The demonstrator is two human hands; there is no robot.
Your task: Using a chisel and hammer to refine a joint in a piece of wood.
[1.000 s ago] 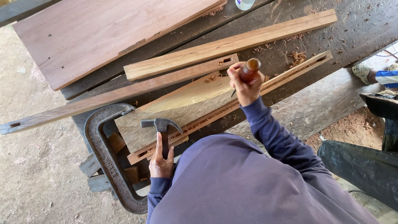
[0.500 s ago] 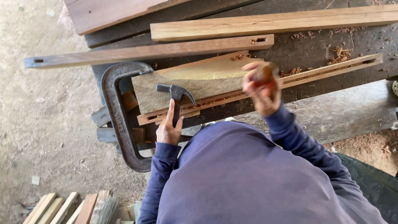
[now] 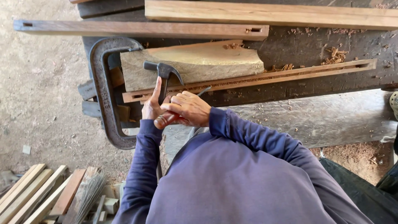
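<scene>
A large iron C-clamp (image 3: 108, 93) is gripping the left end of a pale, rough wood block (image 3: 195, 64) at the edge of the dark workbench (image 3: 315, 43); one grooved slat (image 3: 265, 77) is lying along the block's near edge, running left to right, and the block is rising just behind it; two longer boards are lying beyond, one brown rail (image 3: 141, 29) with a small mortise at each end and one lighter plank (image 3: 269, 13) at the top; curled shavings (image 3: 336, 54) are scattered on the bench; five or so offcuts (image 3: 33, 195) are stacked on the dirt floor at lower left.

The left hand (image 3: 152, 108) is clenching the handle of one claw hammer (image 3: 164, 72), forefinger stretched up along it; the hammer's long axis is running nearly upright in the view, its dark head pointing away from the person and sitting over the block and slat.

The right hand (image 3: 188, 108) is wrapping around the reddish wooden handle of one chisel (image 3: 172, 116); the chisel is lying aslant, butt toward the lower left, its thin blade pointing up and right toward the slat; the fingers are hiding most of it.
</scene>
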